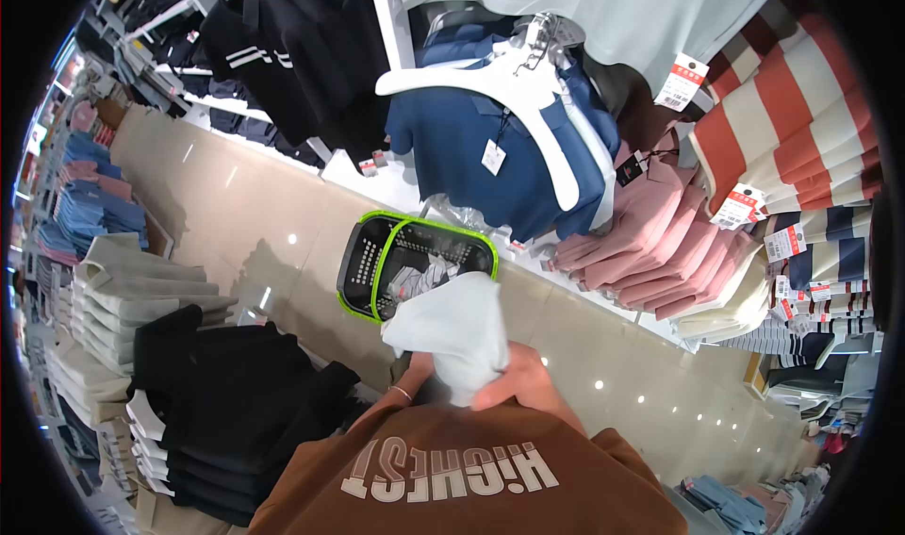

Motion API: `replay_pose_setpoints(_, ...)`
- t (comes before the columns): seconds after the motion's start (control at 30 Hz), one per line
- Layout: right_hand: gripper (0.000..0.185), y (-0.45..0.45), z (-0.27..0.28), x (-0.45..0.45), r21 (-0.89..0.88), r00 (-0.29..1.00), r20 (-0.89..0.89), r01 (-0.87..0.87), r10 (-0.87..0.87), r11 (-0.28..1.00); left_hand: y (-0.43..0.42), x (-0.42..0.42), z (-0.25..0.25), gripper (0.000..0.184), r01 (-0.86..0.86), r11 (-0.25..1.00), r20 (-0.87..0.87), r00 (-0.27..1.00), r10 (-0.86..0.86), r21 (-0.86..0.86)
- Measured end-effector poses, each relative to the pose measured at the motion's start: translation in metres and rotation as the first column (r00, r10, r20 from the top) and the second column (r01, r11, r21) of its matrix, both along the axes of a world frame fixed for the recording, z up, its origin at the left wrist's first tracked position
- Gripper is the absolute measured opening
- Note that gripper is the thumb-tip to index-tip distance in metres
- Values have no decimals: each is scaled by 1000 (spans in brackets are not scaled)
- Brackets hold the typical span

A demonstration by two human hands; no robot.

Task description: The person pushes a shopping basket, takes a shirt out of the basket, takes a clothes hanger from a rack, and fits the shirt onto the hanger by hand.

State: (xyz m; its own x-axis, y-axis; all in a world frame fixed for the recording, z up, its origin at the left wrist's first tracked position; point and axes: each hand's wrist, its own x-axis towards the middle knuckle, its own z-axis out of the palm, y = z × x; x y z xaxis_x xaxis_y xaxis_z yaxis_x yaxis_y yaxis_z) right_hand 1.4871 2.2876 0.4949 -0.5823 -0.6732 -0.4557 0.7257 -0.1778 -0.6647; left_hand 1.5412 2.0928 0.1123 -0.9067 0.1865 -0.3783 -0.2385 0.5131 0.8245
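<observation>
A folded white garment (448, 332) is held up in front of the brown shirt I wear. My right hand (518, 379) grips its lower right edge, fingers closed on the cloth. On the other side my left hand (415, 375) is at the garment's lower left, its fingers mostly hidden behind the cloth. Just beyond the garment, a black basket with a green rim (377, 271) stands on the floor, with crumpled pale items (424, 277) inside. The garment overlaps the basket's near edge in view.
White hangers (537, 125) hang before a navy shirt (452, 148). Pink shirts (632, 243) and striped shirts (782, 111) hang at the right, black garments (311, 54) at the upper left. Racks of black shirts (226, 375) and beige shirts (132, 280) stand at the left.
</observation>
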Motion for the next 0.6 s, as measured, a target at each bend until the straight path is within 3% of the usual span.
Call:
replay_pose_setpoints(0.07,70,16,-12,17,-73,966,-29,254,-257,964,8,-8,5,66,-4,998,41,999,2,59)
replay_pose_setpoints(0.17,65,34,-16,27,-192,757,-44,634,-652,750,17,-16,-3,63,43,995,57,997,-48,90)
replay_pose_setpoints(0.23,61,46,-31,30,-154,523,-94,833,-847,532,28,-20,-12,51,76,996,-187,979,-82,-36)
replay_pose_setpoints(0.3,57,62,-42,26,-300,468,-132,821,-874,485,42,-25,-3,45,3,994,-323,946,-39,-112)
replay_pose_setpoints(0.37,53,82,-38,4,-619,614,-189,532,-767,578,51,-43,2,48,101,994,-227,968,-109,-48)
replay_pose_setpoints(0.43,51,87,-33,-10,-581,595,-311,498,-741,644,55,-56,14,51,116,991,-31,993,-114,69)
replay_pose_setpoints(0.47,53,88,-31,-15,-559,582,-370,483,-724,674,54,-57,21,49,177,984,-60,983,-175,32)
replay_pose_setpoints(0.57,47,88,-28,-25,-576,574,-370,475,-731,665,60,-58,73,44,-155,930,-22,985,172,334)
replay_pose_setpoints(0.6,43,83,-20,-26,-531,556,-380,523,-739,666,59,-62,88,38,-169,927,-74,976,205,336)
